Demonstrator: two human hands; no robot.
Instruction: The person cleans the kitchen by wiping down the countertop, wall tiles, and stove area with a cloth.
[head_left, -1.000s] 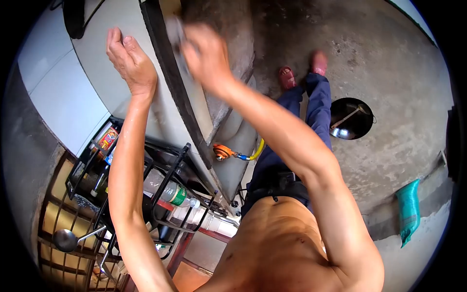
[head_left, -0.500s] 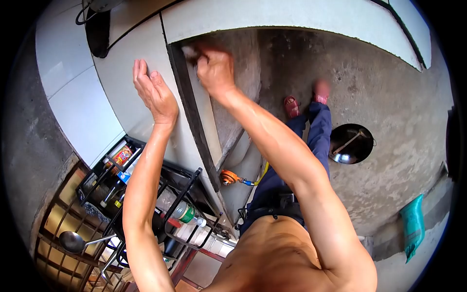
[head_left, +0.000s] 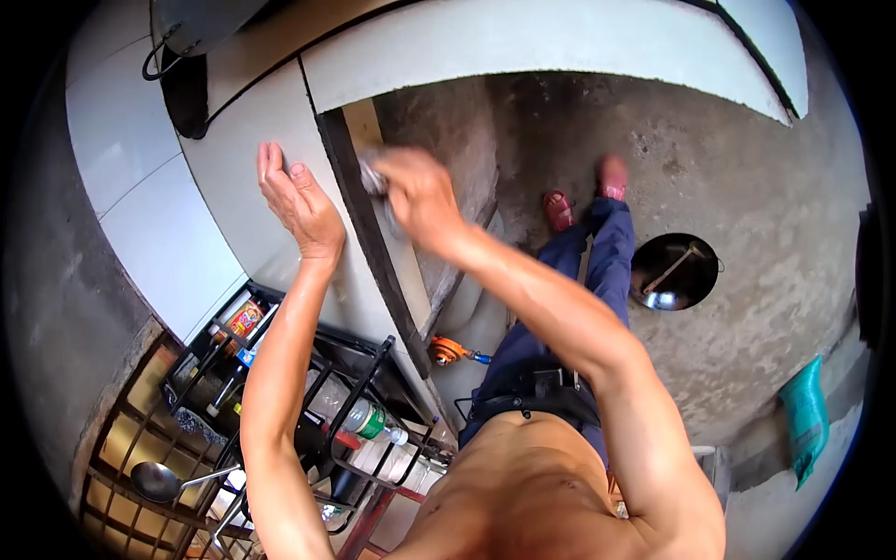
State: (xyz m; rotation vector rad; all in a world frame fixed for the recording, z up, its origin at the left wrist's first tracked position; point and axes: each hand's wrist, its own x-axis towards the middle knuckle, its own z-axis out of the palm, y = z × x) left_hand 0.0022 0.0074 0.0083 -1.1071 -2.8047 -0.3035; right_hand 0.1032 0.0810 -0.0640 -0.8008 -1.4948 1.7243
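Note:
My left hand (head_left: pixel 301 207) lies on the white tiled counter (head_left: pixel 247 177) near its dark front edge (head_left: pixel 359 205), fingers stretched out and holding nothing. Just beyond that edge, my right hand (head_left: pixel 418 194) is closed on a crumpled grey-white wad (head_left: pixel 372 177), likely a cloth. Motion blurs the wad, so its exact kind is unclear. It is at the upright tiled panel (head_left: pixel 403 266) below the counter edge, seemingly touching it.
A black rack (head_left: pixel 373 373) with bottles and packets stands beside my left arm. A ladle (head_left: pixel 157 482) hangs near a window grille. An orange gas regulator (head_left: pixel 446 351) sits under the counter. On the floor are a wok (head_left: pixel 686 261) and a green bag (head_left: pixel 805 420).
My right hand has moved with the wad along the panel, a little closer to my body. The left hand keeps its place on the counter, while the view has shifted slightly.

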